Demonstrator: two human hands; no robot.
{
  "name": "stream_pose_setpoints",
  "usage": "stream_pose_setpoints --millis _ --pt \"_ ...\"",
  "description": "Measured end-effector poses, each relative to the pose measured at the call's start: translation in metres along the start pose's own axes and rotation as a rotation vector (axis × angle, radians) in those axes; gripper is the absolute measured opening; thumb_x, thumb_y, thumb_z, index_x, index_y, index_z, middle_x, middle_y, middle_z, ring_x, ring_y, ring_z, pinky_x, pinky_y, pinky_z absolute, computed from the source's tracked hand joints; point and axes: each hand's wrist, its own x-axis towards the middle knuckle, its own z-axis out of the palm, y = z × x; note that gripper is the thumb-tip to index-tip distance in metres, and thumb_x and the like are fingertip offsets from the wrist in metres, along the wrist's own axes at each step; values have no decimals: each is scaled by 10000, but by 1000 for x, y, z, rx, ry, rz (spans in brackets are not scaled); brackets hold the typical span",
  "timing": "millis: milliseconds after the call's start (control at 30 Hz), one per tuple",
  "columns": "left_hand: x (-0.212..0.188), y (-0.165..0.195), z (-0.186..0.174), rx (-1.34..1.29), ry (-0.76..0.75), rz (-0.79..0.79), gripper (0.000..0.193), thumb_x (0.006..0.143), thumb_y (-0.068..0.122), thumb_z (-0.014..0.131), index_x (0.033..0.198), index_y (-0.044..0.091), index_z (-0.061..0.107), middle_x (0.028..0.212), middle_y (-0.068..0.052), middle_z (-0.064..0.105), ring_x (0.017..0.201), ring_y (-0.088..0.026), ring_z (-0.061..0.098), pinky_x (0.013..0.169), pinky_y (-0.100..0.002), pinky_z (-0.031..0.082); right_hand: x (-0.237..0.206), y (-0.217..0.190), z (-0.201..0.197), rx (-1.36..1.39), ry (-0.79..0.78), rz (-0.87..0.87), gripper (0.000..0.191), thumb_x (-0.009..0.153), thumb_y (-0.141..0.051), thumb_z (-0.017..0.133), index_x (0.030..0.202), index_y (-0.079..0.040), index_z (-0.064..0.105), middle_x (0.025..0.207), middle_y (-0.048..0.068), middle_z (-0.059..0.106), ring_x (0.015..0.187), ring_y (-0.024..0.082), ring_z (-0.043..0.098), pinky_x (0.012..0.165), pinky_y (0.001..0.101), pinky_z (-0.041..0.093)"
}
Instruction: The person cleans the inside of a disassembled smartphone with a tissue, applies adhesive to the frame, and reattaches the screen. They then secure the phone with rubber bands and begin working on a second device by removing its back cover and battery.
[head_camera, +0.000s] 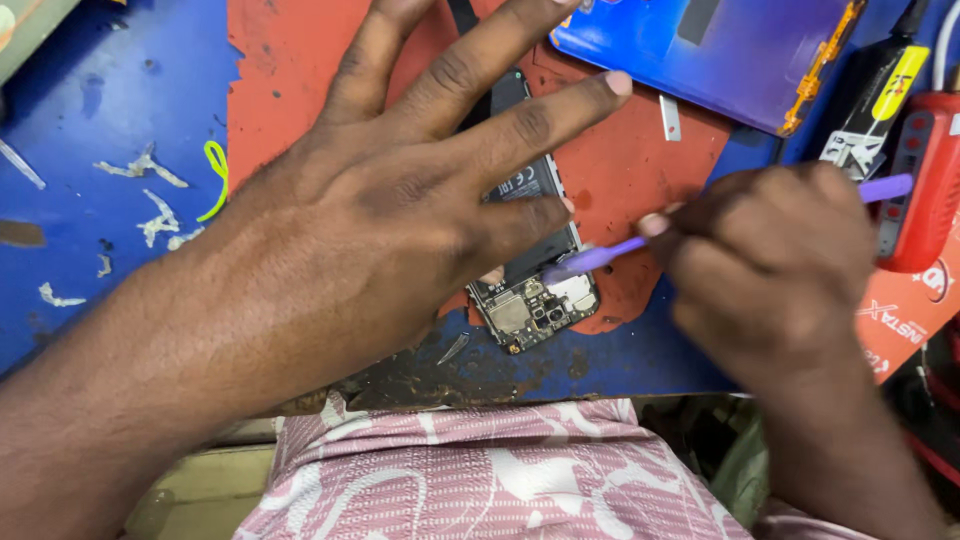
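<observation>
An opened phone (530, 300) lies on a worn red mat (640, 170), its back off, with the circuit board and camera module exposed at the near end. My left hand (400, 200) lies flat over the phone with fingers spread, pressing it down and hiding most of it. My right hand (770, 260) grips a thin purple pry tool (600, 258). The tool's tip touches the phone's right edge near the board.
A detached phone screen (700, 50) lies at the top right on the blue bench (100, 150). A red device (925, 190) stands at the right edge. White scraps and a yellow-green loop (215, 175) lie to the left. The bench's front edge meets my pink patterned shirt (480, 470).
</observation>
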Motion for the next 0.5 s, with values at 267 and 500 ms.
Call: stream_pose_setpoints --millis 267,500 --pt "-4 3 2 33 -11 -4 354 801 85 711 1138 152 798 1564 -112 485 1544 -353 245 1214 -700 115 -12 1 5 -8 15 9 83 788 9 792 832 -40 741 877 63 697 828 231 647 693 385 392" --pt "-2 3 1 55 -27 -14 402 763 87 724 1150 168 795 1570 -107 469 1546 -353 235 1213 -700 123 2 -7 3 -39 12 -33 106 759 8 806 806 -49 730 846 48 676 788 227 628 711 385 382"
